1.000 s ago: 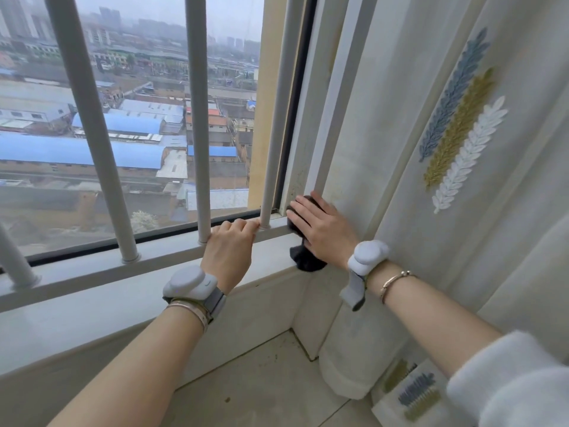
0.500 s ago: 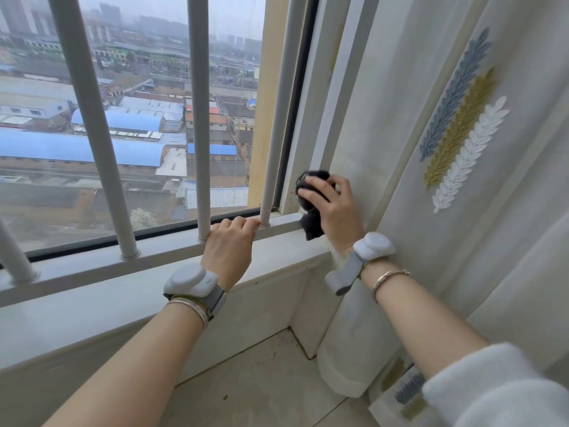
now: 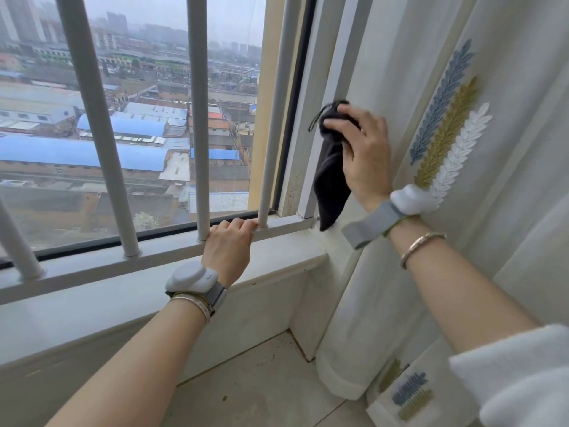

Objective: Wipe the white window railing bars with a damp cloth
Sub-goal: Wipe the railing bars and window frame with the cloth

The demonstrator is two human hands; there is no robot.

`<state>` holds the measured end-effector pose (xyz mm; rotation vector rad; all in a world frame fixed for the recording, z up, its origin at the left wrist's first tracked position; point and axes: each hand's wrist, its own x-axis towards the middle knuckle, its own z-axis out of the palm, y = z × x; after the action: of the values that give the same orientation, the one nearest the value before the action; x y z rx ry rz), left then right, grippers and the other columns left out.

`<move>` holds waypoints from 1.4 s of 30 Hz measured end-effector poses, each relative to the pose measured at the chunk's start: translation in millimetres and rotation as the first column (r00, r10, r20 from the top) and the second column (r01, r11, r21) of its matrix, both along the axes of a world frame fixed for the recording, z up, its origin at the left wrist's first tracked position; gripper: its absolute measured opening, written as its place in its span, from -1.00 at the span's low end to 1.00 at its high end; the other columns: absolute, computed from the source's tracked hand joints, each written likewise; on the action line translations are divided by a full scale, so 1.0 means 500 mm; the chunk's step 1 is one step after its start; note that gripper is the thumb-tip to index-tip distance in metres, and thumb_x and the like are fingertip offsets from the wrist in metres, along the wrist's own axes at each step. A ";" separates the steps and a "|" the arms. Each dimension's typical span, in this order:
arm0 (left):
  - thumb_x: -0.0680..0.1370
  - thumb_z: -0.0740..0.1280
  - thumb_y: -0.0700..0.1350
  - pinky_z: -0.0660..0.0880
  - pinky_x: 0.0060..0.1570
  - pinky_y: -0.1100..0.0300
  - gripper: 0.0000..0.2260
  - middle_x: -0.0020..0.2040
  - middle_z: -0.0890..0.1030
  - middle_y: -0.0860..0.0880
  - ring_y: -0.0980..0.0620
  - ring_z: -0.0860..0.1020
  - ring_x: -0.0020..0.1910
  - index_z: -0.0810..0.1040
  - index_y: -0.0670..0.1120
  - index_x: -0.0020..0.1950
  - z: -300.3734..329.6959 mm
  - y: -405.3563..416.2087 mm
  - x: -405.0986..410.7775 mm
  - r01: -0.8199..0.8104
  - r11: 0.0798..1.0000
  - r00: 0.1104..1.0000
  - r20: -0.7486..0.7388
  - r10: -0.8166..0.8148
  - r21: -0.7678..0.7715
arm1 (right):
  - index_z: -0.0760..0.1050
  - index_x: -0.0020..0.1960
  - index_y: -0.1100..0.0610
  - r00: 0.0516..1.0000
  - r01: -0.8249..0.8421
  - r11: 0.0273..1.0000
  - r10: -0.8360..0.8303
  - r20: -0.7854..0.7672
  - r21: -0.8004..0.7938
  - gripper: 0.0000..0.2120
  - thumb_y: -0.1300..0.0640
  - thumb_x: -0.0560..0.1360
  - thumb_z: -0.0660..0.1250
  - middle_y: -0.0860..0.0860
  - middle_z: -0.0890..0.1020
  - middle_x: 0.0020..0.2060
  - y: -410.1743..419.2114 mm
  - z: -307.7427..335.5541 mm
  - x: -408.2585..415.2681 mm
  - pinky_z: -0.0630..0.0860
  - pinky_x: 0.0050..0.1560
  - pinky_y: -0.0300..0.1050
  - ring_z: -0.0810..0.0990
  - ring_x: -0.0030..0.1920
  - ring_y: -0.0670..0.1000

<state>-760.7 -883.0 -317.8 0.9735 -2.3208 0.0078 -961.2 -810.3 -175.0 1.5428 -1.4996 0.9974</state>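
Observation:
Several white vertical railing bars (image 3: 198, 124) stand in front of the window, fixed into a white bottom rail (image 3: 92, 266). My right hand (image 3: 365, 155) grips a black cloth (image 3: 331, 177) and holds it against the white window frame upright (image 3: 334, 72), right of the last bar (image 3: 277, 118). The cloth's lower end hangs down to just above the sill. My left hand (image 3: 229, 248) rests on the bottom rail between two bars, fingers curled over its far edge.
A white sill (image 3: 123, 306) runs below the rail. An embroidered cream curtain (image 3: 462, 134) hangs close behind my right hand and reaches the tiled floor (image 3: 261, 386). City rooftops show through the glass.
My right hand has lifted the black cloth from the sill corner up along the window frame upright. My left hand has stayed on the bottom rail.

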 end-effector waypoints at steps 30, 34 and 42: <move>0.62 0.09 -0.15 0.34 0.09 0.02 -0.69 0.14 0.54 -0.10 -0.16 0.49 0.06 0.39 -0.05 0.35 0.008 0.001 0.001 -0.022 0.998 0.998 0.068 0.018 0.056 | 0.55 0.19 0.18 0.962 0.017 0.986 -0.061 0.265 0.167 -0.55 0.44 0.35 0.24 0.08 0.55 0.17 0.005 -0.309 0.031 0.38 0.22 -0.15 0.44 0.12 0.09; 0.63 0.07 -0.15 0.32 0.11 0.05 -0.69 0.17 0.52 -0.07 -0.13 0.47 0.10 0.36 -0.03 0.36 0.011 0.003 -0.004 -0.051 0.997 0.994 0.099 0.045 0.061 | 0.52 0.14 0.24 0.816 0.124 0.991 -0.129 0.563 0.047 -0.59 0.48 0.32 0.35 0.18 0.49 0.13 -0.027 -0.323 0.086 0.49 0.17 0.07 0.50 0.13 0.18; 0.63 0.06 -0.14 0.30 0.13 0.07 -0.68 0.20 0.50 -0.06 -0.12 0.45 0.14 0.33 -0.02 0.39 0.012 0.001 -0.002 -0.044 0.997 0.992 0.119 0.036 0.067 | 0.54 0.19 0.20 0.877 0.072 0.987 -0.131 0.461 0.144 -0.50 0.50 0.30 0.35 0.16 0.51 0.05 -0.030 -0.334 0.102 0.47 0.14 -0.05 0.51 0.02 0.16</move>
<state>-761.6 -882.6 -311.9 1.0806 -2.4229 0.0015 -910.4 -825.5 -342.2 1.3409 -1.9883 1.3019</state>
